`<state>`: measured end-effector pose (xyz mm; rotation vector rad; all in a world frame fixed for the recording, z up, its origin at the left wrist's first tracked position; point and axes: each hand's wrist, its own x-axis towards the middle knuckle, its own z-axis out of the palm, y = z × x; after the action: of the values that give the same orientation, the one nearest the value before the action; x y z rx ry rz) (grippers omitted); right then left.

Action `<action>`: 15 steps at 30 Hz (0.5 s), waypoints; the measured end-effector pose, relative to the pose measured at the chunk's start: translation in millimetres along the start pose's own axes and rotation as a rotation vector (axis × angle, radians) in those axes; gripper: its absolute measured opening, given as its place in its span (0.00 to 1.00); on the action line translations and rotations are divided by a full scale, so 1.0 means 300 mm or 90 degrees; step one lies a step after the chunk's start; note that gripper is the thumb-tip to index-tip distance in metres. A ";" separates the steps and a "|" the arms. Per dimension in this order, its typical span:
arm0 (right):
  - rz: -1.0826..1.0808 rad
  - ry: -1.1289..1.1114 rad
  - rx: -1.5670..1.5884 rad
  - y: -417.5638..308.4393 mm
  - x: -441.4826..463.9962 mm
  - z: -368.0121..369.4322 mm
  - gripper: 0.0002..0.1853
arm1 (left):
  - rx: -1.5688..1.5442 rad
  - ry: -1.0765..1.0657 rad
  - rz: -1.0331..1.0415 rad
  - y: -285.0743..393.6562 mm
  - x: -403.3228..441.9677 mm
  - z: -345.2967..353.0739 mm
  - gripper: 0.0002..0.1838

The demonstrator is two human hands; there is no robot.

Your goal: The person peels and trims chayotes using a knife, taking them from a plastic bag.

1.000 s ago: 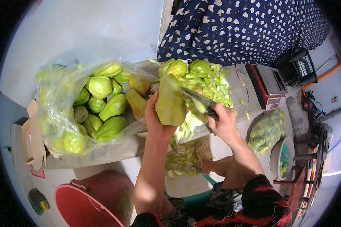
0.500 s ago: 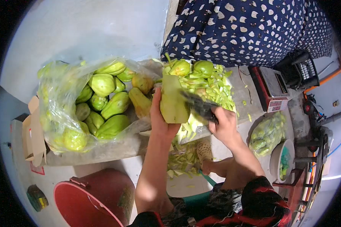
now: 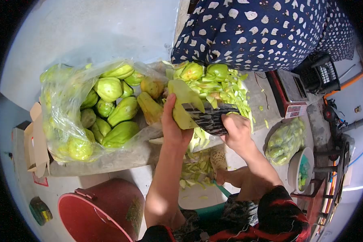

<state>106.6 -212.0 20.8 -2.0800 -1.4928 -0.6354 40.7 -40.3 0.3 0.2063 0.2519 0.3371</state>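
My left hand (image 3: 175,127) grips a green papaya (image 3: 181,119) with pale, flat-cut sides, held above the table edge. In my right hand (image 3: 236,129) is a broad, dark-bladed cleaver (image 3: 213,119), its handle hidden by my fingers. The blade lies against the papaya's right side, and a slice of peel (image 3: 185,93) stands up along the edge. Just beyond my hands is a heap of green peelings (image 3: 234,92), with two green papayas (image 3: 217,72) at its far side. Yellowish papayas (image 3: 148,108) lie left of my left hand.
A clear plastic bag (image 3: 54,121) of green papayas fills the table's left side. A red weighing scale (image 3: 284,94) stands at right. Below are a red bucket (image 3: 109,205), a filled green bag (image 3: 285,141) and a white basin (image 3: 306,161). A person in patterned blue cloth (image 3: 262,32) is opposite.
The blurred cleaver has come down and left onto the papaya, now showing its blade face. A slice of peel has lifted from the papaya, which is tilted more.
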 end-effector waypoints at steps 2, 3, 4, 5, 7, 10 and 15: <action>0.023 -0.016 -0.003 -0.013 -0.002 -0.005 0.19 | 0.002 -0.018 -0.001 0.010 -0.002 0.003 0.23; 0.034 -0.007 -0.012 -0.016 -0.008 0.001 0.19 | 0.005 -0.023 -0.006 0.012 -0.003 0.002 0.23; 0.047 0.001 -0.020 -0.018 -0.014 0.006 0.19 | 0.009 -0.025 -0.012 0.014 -0.006 0.001 0.22; 0.050 0.000 -0.020 -0.012 -0.015 0.010 0.19 | 0.009 -0.023 -0.014 0.014 -0.010 -0.003 0.22; 0.127 -0.042 -0.031 0.012 -0.010 0.010 0.19 | 0.046 -0.028 0.008 0.012 -0.014 -0.004 0.22; 0.102 -0.012 -0.005 0.014 -0.002 -0.013 0.18 | 0.043 -0.028 -0.006 0.018 -0.027 0.015 0.21; 0.041 -0.003 0.058 -0.048 0.004 -0.039 0.16 | 0.034 -0.015 -0.026 0.014 -0.023 0.015 0.21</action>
<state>92.2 -214.5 32.4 -2.0525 -1.4245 -0.5290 34.4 -39.4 7.1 0.2572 0.2420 0.2871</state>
